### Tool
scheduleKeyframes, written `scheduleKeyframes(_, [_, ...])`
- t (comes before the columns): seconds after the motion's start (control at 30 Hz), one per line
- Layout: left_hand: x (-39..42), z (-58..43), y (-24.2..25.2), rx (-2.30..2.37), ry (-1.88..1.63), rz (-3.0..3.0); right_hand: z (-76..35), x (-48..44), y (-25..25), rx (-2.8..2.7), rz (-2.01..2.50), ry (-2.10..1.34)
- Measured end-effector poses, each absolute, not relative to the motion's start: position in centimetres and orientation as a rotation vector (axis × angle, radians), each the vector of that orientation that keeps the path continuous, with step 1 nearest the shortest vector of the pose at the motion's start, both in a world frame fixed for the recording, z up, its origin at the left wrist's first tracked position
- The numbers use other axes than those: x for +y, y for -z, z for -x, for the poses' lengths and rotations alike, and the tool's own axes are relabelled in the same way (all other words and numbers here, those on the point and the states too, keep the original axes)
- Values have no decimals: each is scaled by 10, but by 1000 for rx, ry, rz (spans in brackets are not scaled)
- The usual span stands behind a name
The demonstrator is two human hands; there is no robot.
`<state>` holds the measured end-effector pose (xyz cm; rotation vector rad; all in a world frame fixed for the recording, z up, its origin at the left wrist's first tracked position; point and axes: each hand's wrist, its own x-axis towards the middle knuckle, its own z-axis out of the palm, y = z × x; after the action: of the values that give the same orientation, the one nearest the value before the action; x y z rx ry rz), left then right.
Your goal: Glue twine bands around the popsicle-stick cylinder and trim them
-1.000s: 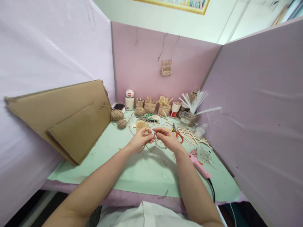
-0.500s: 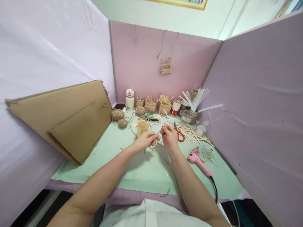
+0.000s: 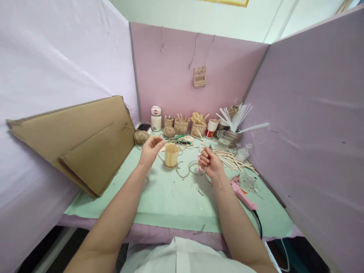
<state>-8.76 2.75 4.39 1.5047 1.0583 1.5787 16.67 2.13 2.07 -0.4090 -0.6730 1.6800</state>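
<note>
My right hand (image 3: 211, 162) is closed in a fist above the middle right of the table. Twine (image 3: 186, 176) curls on the table beside it, and a strand hangs below the fist. A small pink object (image 3: 200, 162) shows at its left edge; its kind is unclear. Dark scissor blades (image 3: 211, 146) peek out behind that hand, the handles hidden. My left hand (image 3: 152, 149) has thumb and fingertips brought together left of a pale wooden-stick cup (image 3: 171, 155), apart from it. Whatever those fingertips hold is too small to make out. The cup stands upright.
A pink glue gun (image 3: 243, 195) lies at the right, its cord over the front edge. Loose thin sticks (image 3: 234, 161) spread behind it. Twine balls (image 3: 141, 137), stick-filled baskets (image 3: 198, 130) and a white bottle (image 3: 156, 119) line the back. Cardboard sheets (image 3: 85, 148) lean at left.
My hands have moved apart: the left went left and up past the cup, the right slightly right and down. The cup and curled twine now show between them; the scissor handles became hidden.
</note>
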Motion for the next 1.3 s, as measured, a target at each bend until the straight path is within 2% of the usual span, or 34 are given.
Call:
scheduleKeyframes(0.07, [36, 85, -36, 1163, -1655, -1551, -161, 21, -18, -699, 454, -1663])
scheduleKeyframes(0.2, [37, 72, -18, 1235, -1370, -1709, -154, 19, -17, -784, 533, -1615])
scheduleKeyframes(0.4, [37, 63, -10, 1247, -1331, -1427, -152, 16, -18, -874, 608, -1534])
scheduleKeyframes(0.53, [39, 73, -23, 1015, -1430, -1207, -149, 15, -18, -909, 675, -1488])
scheduleKeyframes(0.67, [33, 81, -34, 740, -1274, -1109, -145, 13, -17, -939, 710, -1509])
scheduleKeyframes(0.87, [30, 82, -31, 608, -1117, -1057, -137, 7, -14, -1025, 758, -1581])
scheduleKeyframes(1.17, [22, 77, -35, 413, -1062, -1024, -126, -1, -12, -1231, 696, -1900])
scheduleKeyframes(1.3, [21, 72, -35, 386, -1084, -1027, -121, -5, -11, -1247, 709, -1890])
